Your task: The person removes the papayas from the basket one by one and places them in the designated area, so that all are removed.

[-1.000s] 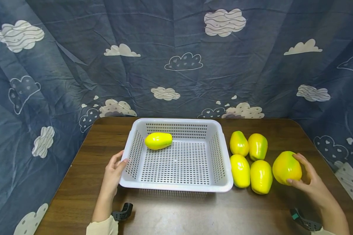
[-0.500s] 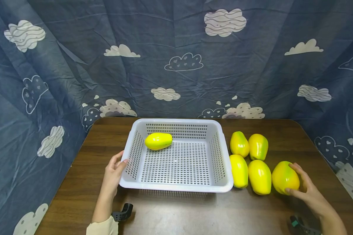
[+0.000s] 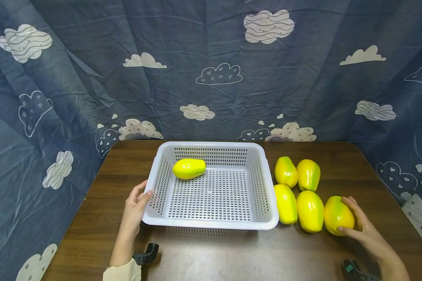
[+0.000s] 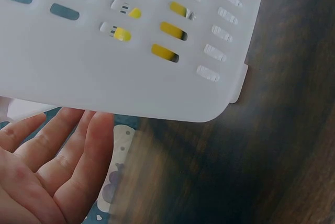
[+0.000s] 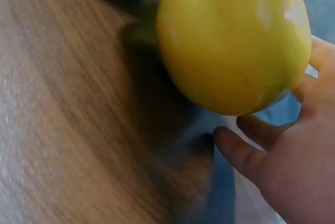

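Observation:
My left hand (image 3: 138, 203) holds the left rim of the white slotted basket (image 3: 211, 224), thumb over the rim. In the left wrist view, the fingers (image 4: 94, 150) of that hand reach up under the rim's edge. One yellow-green papaya (image 3: 189, 169) lies on its side in the basket's back left. At the right, my right hand (image 3: 362, 230) holds another papaya (image 3: 338, 216) low over the table, thumb at its near side and fingers round its far right side. The right wrist view shows this papaya (image 5: 235, 41) large, with the thumb just below it.
Several more papayas stand between the basket and my right hand: two at the back (image 3: 286, 171) and two in front (image 3: 310, 212). The brown wooden table (image 3: 211, 257) ends at a dark blue curtain (image 3: 218, 97) printed with clouds.
My right hand has brought its papaya down and to the left, close beside the front papayas. The left hand and the basket have stayed in place.

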The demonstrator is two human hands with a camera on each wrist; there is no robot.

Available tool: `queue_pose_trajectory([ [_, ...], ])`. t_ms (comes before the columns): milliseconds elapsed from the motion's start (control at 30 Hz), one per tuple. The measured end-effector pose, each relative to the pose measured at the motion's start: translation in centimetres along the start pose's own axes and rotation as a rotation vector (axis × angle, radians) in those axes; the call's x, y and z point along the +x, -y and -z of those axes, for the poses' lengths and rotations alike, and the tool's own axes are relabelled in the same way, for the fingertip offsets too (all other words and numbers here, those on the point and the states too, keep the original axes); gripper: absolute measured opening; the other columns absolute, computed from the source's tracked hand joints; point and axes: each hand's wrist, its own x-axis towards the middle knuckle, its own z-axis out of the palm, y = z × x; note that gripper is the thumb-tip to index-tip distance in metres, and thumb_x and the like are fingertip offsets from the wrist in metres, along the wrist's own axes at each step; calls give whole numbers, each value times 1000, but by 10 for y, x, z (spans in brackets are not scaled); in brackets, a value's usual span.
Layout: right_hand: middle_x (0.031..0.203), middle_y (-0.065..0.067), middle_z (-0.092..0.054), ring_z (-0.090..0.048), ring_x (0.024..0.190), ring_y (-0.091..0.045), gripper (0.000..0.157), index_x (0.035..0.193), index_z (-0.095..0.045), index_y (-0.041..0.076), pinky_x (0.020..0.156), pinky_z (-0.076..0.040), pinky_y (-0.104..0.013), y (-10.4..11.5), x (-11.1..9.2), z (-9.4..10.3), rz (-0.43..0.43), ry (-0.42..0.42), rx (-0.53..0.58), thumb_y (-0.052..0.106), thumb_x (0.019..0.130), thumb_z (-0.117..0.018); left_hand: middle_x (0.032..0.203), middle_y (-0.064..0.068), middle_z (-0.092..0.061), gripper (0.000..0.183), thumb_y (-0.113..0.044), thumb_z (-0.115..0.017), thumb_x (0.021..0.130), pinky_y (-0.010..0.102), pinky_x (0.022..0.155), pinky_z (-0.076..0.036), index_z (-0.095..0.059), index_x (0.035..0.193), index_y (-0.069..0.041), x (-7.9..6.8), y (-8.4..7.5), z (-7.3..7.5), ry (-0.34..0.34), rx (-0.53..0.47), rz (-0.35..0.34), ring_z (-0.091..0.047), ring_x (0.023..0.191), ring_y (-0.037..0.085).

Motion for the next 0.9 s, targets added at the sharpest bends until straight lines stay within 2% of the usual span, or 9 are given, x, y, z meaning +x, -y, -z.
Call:
queue_pose_trajectory([
  [200,148,8,13,12,126,2,75,145,-10,22,86,25,-58,-1,2,4,19,-72,-31,-2,86,-50,115,23,-55,40,-19,-51,92,32,64,-52,-42,131,-15,0,-1,0,2,7,2,-60,90,29],
  [300,148,10,6,10,126,1,75,145,-11,23,88,27,-54,-10,4,9,30,-117,-16,-2,86,-50,115,23,-55,40,-20,-51,92,32,64,-52,-42,131,-15,0,-1,0,4,10,1,-60,90,30],
  [433,147,9,-3,3,127,-1,78,145,-12,23,99,19,-35,-24,8,15,56,-161,-1,-5,85,-53,115,23,-55,40,-21,-51,92,32,65,-51,-42,131,-15,-1,-2,0,7,13,1,-60,91,29],
  [533,147,3,-10,-7,129,-7,78,144,-14,19,102,3,-18,-30,12,16,119,-182,34,-10,83,-54,115,23,-55,40,-20,-50,92,32,64,-51,-42,131,-15,0,-2,0,6,12,-2,-60,90,29],
  [600,146,-1,-14,-14,129,-11,78,143,-17,16,101,-7,-12,-30,14,15,168,-192,93,-14,81,-53,114,23,-55,40,-20,-50,92,32,64,-52,-42,131,-15,0,-2,0,6,9,-4,-61,89,28],
  [733,143,-8,-21,-25,125,-15,77,141,-22,6,99,-19,-13,-14,19,7,254,-231,215,-24,76,-50,114,23,-55,40,-19,-50,92,32,64,-52,-42,131,-15,0,-1,0,7,4,-10,-61,87,26],
  [900,138,-10,-30,-34,121,-15,74,137,-22,-4,97,-27,-17,28,20,-12,380,-234,337,-30,73,-46,115,23,-55,40,-18,-50,92,32,63,-52,-42,131,-15,0,-1,0,4,4,-9,-61,86,25],
])
